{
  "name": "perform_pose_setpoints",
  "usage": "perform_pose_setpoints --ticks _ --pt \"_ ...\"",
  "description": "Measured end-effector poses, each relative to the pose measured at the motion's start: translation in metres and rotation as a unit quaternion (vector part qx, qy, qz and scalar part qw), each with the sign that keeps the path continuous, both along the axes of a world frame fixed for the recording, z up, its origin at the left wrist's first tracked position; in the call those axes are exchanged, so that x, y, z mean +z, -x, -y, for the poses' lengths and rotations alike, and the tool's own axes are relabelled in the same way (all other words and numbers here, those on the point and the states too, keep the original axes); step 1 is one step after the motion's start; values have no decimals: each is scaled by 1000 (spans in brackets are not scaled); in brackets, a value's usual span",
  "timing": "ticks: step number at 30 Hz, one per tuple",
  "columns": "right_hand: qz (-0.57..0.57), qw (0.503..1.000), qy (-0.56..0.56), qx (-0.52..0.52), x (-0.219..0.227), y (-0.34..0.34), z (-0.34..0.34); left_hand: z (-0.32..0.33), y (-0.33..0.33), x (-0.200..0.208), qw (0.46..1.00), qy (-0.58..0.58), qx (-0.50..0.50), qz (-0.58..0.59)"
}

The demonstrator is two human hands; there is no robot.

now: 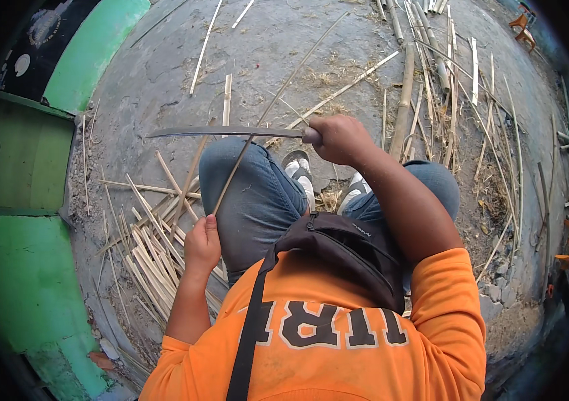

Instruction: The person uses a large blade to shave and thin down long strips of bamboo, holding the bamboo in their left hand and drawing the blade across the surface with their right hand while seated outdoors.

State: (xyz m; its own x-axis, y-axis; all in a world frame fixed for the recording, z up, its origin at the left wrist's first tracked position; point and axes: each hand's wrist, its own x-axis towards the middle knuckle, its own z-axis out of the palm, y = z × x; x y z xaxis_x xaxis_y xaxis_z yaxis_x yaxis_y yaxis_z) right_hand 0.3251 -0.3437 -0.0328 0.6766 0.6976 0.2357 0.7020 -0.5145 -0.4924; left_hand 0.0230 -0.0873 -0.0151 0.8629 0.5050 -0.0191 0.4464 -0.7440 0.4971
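My right hand (pixel 342 140) is closed round the pale handle of a machete (pixel 224 131). Its long, slightly curved blade points left, level above my bent left knee. Low on the left, my left hand (pixel 202 242) grips the near end of a long thin bamboo strip (pixel 234 175), thumb along it. From there the strip slants away up and to the right. The blade crosses the strip just over the knee; whether they touch I cannot tell. A black waist bag (pixel 338 250) rests on my lap.
Many split bamboo strips (pixel 147 264) lie piled at my left. Bamboo poles (pixel 405 93) and more strips stretch over the concrete ground ahead and to the right. A green wall (pixel 24 281) stands along the left. An orange chair (pixel 522 30) is at the far right.
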Motion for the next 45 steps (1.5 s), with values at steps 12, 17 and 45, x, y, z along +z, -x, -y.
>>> perform_pose_setpoints --ticks 12,17,45 --pt "15 1000 1 -18 -7 -4 -6 -8 -2 0 999 -6 -12 -38" --pt "37 999 37 8 -5 0 -10 -18 -4 -3 996 83 -23 -18" --pt "30 998 7 -55 -18 -18 2 -15 -11 4 994 91 -45 -39"
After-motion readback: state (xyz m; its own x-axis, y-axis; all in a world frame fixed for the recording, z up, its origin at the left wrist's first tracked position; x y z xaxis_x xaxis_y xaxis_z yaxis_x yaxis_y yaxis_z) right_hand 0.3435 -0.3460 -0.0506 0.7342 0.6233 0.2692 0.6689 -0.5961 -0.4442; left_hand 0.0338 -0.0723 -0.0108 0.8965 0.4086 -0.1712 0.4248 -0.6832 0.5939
